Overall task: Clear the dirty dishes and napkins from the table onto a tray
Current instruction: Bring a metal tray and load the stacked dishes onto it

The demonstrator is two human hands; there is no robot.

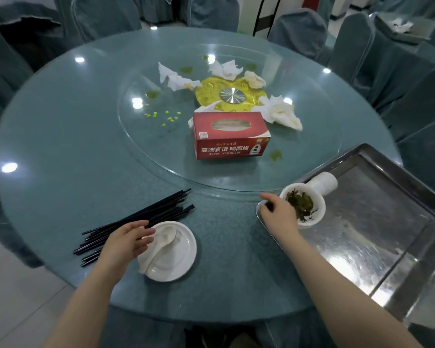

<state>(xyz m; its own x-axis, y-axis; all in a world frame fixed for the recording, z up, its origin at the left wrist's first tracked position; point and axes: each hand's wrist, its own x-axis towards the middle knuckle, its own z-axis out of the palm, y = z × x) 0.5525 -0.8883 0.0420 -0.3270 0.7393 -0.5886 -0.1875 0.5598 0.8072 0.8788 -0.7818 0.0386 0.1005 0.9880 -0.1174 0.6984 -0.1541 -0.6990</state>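
Round glass-topped table (60, 151), with a clear glass turntable (161, 156) on its middle. At the near edge, left of centre: white plate (180, 257), with a white spoon (161, 243) lying across it, bowl end toward the far side. Left hand (129, 241) over the plate's left rim, fingers straight and relaxed, tips at the spoon, gripping nothing. Just left of the plate, partly under that hand: a bundle of black chopsticks (136, 222), flat on the table, pointing far-right.

At the near right, overhanging the table edge: steel tray (387, 234). In its far-left corner, a stack of white cups (312, 199) on its side, mouth toward the near left, wet tea leaves (300, 204) in the front cup. Right hand (278, 212) at the tray's left corner, just beside the cup's rim, fingers loosely curled; cannot tell whether touching the cup or the tray, nothing plainly held.

On the turntable, toward the near side: red tissue box (230, 135), with white Chinese print on its front. Behind it, a gold disc (211, 92) with a metal hub (232, 94). Crumpled white napkins (281, 113) scattered around the disc: one right of the box, two at the far side, one at the far left. Small green food bits (170, 118) and green smears on the glass, left of the box. Grey-blue covered chairs (296, 31) around the table.
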